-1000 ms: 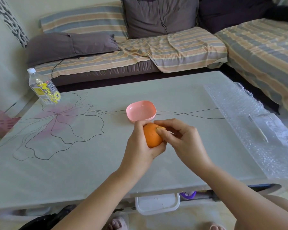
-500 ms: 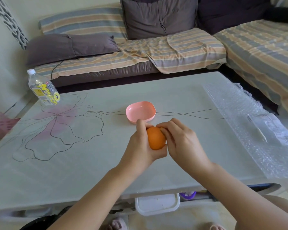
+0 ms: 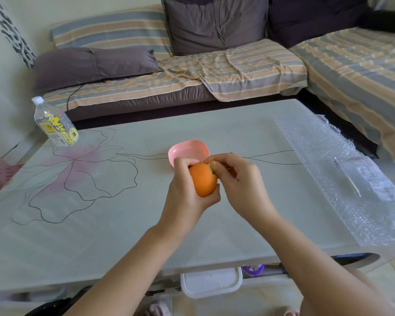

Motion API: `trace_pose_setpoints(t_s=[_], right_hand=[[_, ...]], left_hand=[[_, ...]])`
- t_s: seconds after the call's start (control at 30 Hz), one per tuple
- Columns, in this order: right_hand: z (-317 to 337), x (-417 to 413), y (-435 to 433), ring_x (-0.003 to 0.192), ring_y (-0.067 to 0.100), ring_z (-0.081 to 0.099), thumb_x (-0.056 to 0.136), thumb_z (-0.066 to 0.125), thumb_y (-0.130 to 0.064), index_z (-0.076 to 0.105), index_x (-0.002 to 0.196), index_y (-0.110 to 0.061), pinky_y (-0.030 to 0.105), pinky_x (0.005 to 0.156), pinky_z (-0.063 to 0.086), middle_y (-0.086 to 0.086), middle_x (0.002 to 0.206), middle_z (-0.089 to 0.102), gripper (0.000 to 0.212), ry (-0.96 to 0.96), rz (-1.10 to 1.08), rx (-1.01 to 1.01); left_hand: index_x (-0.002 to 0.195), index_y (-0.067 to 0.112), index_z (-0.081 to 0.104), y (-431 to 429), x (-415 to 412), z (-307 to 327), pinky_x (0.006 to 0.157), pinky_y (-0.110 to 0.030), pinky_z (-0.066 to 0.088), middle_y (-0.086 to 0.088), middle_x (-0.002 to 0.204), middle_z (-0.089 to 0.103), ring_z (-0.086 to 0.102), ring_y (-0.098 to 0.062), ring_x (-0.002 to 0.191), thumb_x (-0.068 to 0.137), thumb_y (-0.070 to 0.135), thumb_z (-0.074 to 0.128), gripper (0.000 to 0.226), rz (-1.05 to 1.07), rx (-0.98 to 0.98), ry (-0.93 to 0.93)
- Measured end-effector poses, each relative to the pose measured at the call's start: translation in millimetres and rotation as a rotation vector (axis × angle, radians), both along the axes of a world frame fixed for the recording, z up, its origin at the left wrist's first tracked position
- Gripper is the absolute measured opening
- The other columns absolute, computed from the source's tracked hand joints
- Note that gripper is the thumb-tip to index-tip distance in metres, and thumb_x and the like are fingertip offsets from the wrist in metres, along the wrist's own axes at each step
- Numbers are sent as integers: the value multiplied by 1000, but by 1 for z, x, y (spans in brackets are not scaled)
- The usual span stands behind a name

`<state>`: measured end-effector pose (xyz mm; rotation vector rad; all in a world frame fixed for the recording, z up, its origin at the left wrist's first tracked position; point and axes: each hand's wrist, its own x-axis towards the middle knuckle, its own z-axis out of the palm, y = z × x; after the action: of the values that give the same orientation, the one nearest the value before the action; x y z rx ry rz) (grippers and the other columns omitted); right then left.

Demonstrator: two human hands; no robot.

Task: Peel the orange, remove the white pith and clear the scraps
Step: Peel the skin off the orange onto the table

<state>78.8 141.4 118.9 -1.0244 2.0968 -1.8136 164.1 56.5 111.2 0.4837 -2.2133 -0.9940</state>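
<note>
You're at the very start of the peel, approx. Your left hand (image 3: 185,197) is wrapped round the small round orange (image 3: 202,180), holding it above the pale glass tabletop (image 3: 100,236) near the middle. Your right hand (image 3: 240,181) is closed at the fruit's 1 o'clock edge, thumb and fingertips pinching a little nick of torn skin there. The rest of the rind looks whole, so by my read the peel is barely opened. Most of the peeling, all the pith work and the scrap clearing are left to do. No loose peel shows in the visible part of the shallow pink plastic bowl (image 3: 189,144), which sits on the tabletop just beyond your hands at 12 o'clock, its near rim hidden behind them. It's prob. where the scraps go. Count: 1 orange, 1 pink bowl, 2 hands, both busy on the fruit. Also 1 clear plastic bottle w/ a yellow label (image 3: 55,124) at the tabletop's 10 o'clock corner, and 1 sheet of clear bubble wrap (image 3: 328,156) along the 3 o'clock side w/ 1 thin white stick (image 3: 354,187) lying on it.
</note>
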Motion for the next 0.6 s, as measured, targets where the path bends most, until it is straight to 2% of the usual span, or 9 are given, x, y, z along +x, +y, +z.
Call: trace_pose_setpoints(t_s=[0.1,0.17,0.23,0.3,0.37,0.47,0.6], right_hand=[[3,-13,5,92,10,64,90,61,-18,71,96,-26,25,82,52,-4,96,70,13,-97,220,-10],[0,-16,6,89,5,63,91,60,-16,71,97,-29,18,79,49,-10,91,68,18,-43,265,8],[-4,-15,7,79,0,57,92,58,-11,73,95,-22,9,70,42,-15,79,61,19,140,201,47],[-8,-10,7,71,-2,50,91,54,-10,73,93,-12,8,63,37,-20,73,50,19,365,106,59],[-10,-5,7,69,-6,47,89,50,-7,71,90,-8,5,60,35,-25,73,43,21,489,37,43],[-11,1,5,67,-11,46,88,48,-5,69,85,-7,4,58,33,-28,73,38,21,537,-34,41],[-13,4,2,66,-3,47,87,48,-6,67,77,-3,8,56,34,-23,70,40,21,469,-72,22]], left_hand=[[95,39,32,-8,3,3,61,-9,45,20,95,47,56,0,82,70,16,82,61,-2,-11,-18],[94,38,32,-11,5,3,61,-8,45,21,97,48,56,-1,82,69,16,82,60,-25,-5,-59],[96,35,32,-9,7,2,61,-9,45,20,95,48,56,0,80,70,16,82,59,-33,16,-88],[100,30,31,-6,7,0,60,-12,45,18,93,49,56,-2,78,70,16,81,60,-35,30,-100],[102,24,32,-3,7,-2,61,-17,47,14,92,50,57,-4,78,71,14,81,58,-53,29,-96],[102,22,33,-1,8,-3,62,-20,49,10,93,52,59,-7,80,70,13,81,59,-69,36,-88],[102,25,32,3,11,-1,65,-18,49,14,95,50,58,-4,82,69,15,83,61,-66,35,-78]])
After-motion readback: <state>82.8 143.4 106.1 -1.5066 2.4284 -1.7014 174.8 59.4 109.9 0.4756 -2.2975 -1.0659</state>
